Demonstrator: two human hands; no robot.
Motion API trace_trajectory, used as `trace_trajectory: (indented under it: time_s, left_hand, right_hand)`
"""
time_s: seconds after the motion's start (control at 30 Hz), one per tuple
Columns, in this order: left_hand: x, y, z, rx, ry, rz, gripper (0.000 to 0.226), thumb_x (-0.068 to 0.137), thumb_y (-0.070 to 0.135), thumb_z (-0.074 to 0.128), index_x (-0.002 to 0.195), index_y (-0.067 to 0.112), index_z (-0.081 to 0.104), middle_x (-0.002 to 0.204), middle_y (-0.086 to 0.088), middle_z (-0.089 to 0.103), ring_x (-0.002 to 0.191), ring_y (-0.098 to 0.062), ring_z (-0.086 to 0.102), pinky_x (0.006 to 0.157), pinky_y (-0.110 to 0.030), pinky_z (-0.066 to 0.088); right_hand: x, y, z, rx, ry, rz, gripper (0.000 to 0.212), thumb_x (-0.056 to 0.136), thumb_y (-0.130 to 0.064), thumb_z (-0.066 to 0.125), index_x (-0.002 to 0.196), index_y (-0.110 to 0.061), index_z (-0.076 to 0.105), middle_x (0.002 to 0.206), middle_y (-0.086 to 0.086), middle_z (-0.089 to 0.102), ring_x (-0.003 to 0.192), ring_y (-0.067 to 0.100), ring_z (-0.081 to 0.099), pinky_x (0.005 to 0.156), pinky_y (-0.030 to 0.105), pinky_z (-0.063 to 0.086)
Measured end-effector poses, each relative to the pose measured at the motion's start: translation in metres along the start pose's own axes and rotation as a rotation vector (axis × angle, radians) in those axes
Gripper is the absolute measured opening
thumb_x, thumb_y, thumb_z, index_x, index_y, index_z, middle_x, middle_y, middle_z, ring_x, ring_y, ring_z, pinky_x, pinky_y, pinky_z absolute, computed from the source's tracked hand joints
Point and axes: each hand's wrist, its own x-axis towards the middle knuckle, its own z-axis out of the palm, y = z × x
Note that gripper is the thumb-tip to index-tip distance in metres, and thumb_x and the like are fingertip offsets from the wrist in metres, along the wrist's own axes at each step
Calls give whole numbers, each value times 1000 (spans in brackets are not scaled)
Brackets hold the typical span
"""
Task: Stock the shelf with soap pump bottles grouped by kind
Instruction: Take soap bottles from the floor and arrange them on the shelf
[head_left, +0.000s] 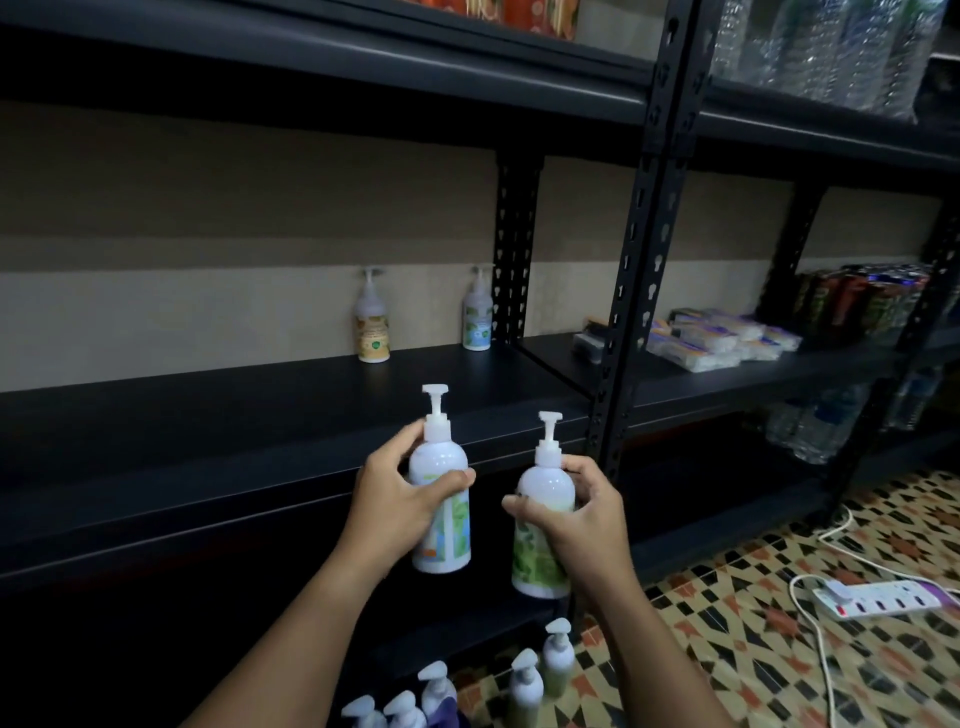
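Mixing the kinds looks like the main risk here — the two bottles in hand carry different labels, so each needs to go beside its match on the shelf (260, 431), and the dim light makes the labels easy to misread. A second risk, in my judgement, is a knock: setting both down at once could tip a tall pump bottle against its neighbour.

Far back on the shelf, left of the rack's rear post (511, 249), stands an orange-labelled bottle (372, 322); just beside the post stands a blue-labelled bottle (477, 314), well apart from the first.

In front of the shelf edge, the left hand (395, 499) is wrapped round a blue-and-green labelled bottle (441, 499), thumb across its front, fingers curled behind its shoulder. To its right, the right hand (576, 506) clasps a green-labelled bottle (540, 535) the same way — both upright, near each other but not touching.

Below the hands, more pump bottles (524, 680) wait on the patterned floor.
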Motion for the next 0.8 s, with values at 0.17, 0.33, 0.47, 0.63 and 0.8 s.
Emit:
trace_trajectory:
  time_s: [0.17, 0.33, 0.47, 0.63, 0.8]
  left_hand:
    - [-2, 5, -4, -99, -128, -52, 38, 88, 21, 68, 117, 46, 62, 99, 5, 74, 90, -14, 71, 82, -31, 58]
    - [-5, 4, -5, -96, -50, -42, 63, 66, 28, 92, 119, 38, 59, 99, 5, 68, 84, -14, 70, 78, -34, 62]
    - [-7, -1, -5, -55, -17, -32, 78, 63, 8, 95, 116, 36, 45, 115, -1, 57, 82, -5, 68, 74, -27, 59]
    - [-4, -3, -7, -70, 39, 5, 66, 49, 27, 96, 101, 29, 55, 109, -8, 66, 83, -19, 73, 73, -35, 63]
    - [3, 0, -9, -222, -52, -12, 52, 66, 35, 88, 113, 35, 66, 109, -9, 75, 97, -35, 75, 87, -55, 61]
  right_hand:
    - [-3, -12, 0, 90, -111, -14, 35, 85, -23, 80, 115, -34, 66, 100, 3, 74, 89, 22, 73, 81, 40, 62]
    - [-3, -14, 2, 70, -127, 22, 58, 72, -23, 86, 119, -37, 56, 103, 5, 67, 83, 15, 71, 72, 36, 61]
    - [-2, -9, 3, 56, -148, 93, 88, 51, -6, 97, 116, -29, 43, 112, 11, 61, 81, 15, 69, 68, 29, 58]
    - [-6, -11, 0, 97, -55, 50, 63, 60, -6, 95, 109, -21, 58, 101, 10, 72, 79, 20, 74, 65, 30, 59]
    - [-6, -15, 1, 216, -103, 19, 52, 82, -13, 82, 127, -32, 64, 106, 1, 75, 97, 20, 73, 75, 30, 60]
